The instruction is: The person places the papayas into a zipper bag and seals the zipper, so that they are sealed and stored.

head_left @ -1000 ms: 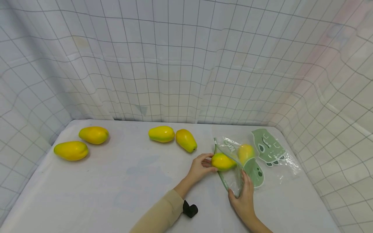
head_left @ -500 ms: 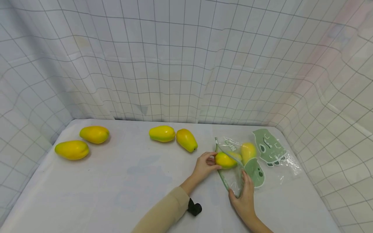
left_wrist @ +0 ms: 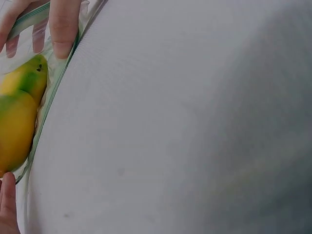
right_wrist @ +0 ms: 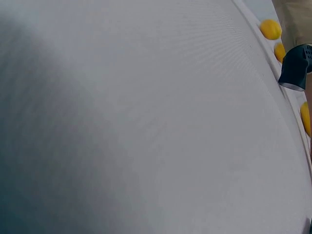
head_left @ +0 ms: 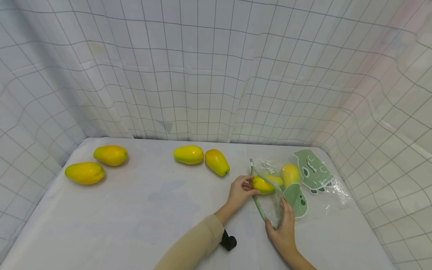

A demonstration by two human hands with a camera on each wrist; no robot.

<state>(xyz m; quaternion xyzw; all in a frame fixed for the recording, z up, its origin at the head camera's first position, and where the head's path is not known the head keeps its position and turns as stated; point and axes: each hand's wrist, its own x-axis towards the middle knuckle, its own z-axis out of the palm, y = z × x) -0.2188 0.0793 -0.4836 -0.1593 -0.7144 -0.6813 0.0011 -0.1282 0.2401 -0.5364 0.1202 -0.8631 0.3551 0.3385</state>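
My left hand (head_left: pixel 240 192) holds the near end of a yellow-green papaya (head_left: pixel 263 185) at the mouth of a clear zip bag (head_left: pixel 297 202) with a green animal print. Most of this papaya lies inside the bag. A second papaya (head_left: pixel 290 174) rests deeper in it. My right hand (head_left: pixel 284 228) grips the lower edge of the bag's opening. In the left wrist view, the right hand's fingers (left_wrist: pixel 63 29) straddle the green zip edge, and the left thumb touches the end of the papaya (left_wrist: pixel 17 131). The right wrist view leaves both hands' work hidden.
Another printed zip bag (head_left: pixel 314 168) lies flat at the back right. Two papayas sit at the back middle, one papaya (head_left: pixel 189 155) beside another (head_left: pixel 217 162). At the left lie two more, a papaya (head_left: pixel 110 155) and a papaya (head_left: pixel 85 173). A grid-patterned curtain (head_left: pixel 202 75) encloses the white table.
My left hand has moved right, pushing the papaya further into the bag. The papaya inside has shifted slightly right. My right hand keeps its place on the bag's edge.
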